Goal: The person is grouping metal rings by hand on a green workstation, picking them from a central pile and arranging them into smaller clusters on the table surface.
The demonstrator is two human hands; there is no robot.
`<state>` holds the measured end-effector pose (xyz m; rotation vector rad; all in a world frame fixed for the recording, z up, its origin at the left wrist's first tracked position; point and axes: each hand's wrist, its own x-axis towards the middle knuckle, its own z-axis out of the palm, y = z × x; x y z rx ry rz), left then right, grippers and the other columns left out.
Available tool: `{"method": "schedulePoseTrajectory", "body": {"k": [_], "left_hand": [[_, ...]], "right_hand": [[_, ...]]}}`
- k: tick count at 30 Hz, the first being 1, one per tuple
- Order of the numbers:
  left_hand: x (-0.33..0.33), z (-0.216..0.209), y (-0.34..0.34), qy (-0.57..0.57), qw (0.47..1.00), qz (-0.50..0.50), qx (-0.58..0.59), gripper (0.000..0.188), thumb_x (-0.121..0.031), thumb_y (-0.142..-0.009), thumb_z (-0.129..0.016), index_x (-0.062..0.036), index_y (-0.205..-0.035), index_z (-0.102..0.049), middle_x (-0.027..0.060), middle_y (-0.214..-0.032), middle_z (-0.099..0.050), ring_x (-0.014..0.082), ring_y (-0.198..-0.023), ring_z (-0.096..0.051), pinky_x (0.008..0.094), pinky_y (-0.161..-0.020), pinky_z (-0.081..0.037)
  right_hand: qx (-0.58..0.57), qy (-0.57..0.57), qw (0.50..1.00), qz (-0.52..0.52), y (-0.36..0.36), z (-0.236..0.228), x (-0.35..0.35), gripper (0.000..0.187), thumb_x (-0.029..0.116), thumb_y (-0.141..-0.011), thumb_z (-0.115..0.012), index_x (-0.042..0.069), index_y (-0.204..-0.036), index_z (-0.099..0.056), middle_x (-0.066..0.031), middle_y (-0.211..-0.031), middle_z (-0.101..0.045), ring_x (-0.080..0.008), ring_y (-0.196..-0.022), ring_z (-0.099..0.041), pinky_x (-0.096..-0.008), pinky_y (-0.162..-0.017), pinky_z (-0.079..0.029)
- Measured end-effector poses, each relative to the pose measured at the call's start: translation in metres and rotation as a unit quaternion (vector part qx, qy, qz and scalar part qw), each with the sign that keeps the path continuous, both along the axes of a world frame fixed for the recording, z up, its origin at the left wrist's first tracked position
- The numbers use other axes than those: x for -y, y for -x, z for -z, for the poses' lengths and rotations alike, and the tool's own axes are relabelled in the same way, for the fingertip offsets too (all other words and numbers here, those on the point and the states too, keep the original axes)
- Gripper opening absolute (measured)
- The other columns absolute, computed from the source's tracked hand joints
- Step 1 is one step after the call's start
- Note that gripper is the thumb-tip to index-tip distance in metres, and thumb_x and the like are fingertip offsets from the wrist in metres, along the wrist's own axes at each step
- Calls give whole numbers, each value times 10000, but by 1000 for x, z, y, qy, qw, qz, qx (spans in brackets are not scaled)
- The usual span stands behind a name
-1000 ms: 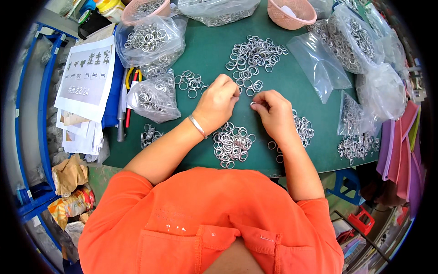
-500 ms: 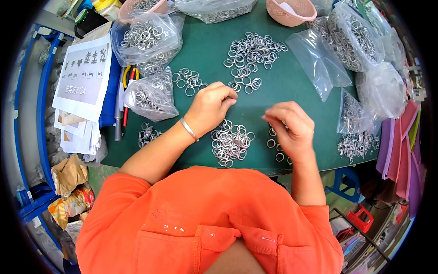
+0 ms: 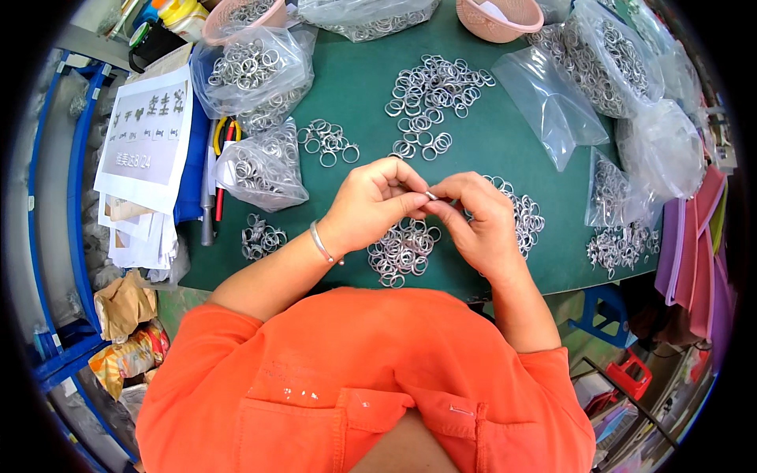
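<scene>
My left hand (image 3: 377,197) and my right hand (image 3: 478,224) meet over the green table. Thumb and fingers of both pinch a small silver metal ring (image 3: 430,195), seen nearly edge-on and partly covered by the fingertips. Just below the hands is a pile of silver rings (image 3: 402,256). Another ring pile (image 3: 527,219) lies beside my right hand, which hides part of it. Farther off spreads a larger heap of rings (image 3: 438,85). To the left of it sits a small group of rings (image 3: 330,140).
Clear bags of rings (image 3: 264,169) stand at the left, near red-handled pliers (image 3: 220,177) and printed sheets (image 3: 146,130). An empty-looking plastic bag (image 3: 550,102) lies right of centre. Small metal parts (image 3: 619,251) are heaped at the right edge. A pink basket (image 3: 501,24) stands far back.
My hands were apart and have come together, the right moving left and the left shifting slightly down. The ring is now visible between their fingertips. More of the right-hand pile shows.
</scene>
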<state>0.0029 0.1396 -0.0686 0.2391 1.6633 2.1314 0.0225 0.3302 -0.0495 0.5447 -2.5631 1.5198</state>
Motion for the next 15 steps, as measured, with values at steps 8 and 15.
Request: {"method": "schedulePoseTrajectory", "body": {"k": [8, 15], "left_hand": [[12, 4, 24, 389, 834, -79, -382, 248, 19, -758, -714, -27, -987, -631, 106, -1032, -583, 274, -894, -613, 335, -752, -515], [-13, 27, 34, 405, 810, -47, -420, 205, -24, -725, -737, -34, -870, -593, 119, -944, -563, 331, -872, -585, 407, -770, -490]], "right_hand": [[10, -281, 959, 18, 10, -18, -54, 236, -72, -730, -593, 34, -905, -709, -116, -880, -639, -324, -867, -603, -408, -776, -497], [30, -270, 961, 52, 51, 13, 5, 169, 99, -804, -684, 69, -970, -672, -127, -933, -609, -333, -929, -610, -435, -782, -509]]}}
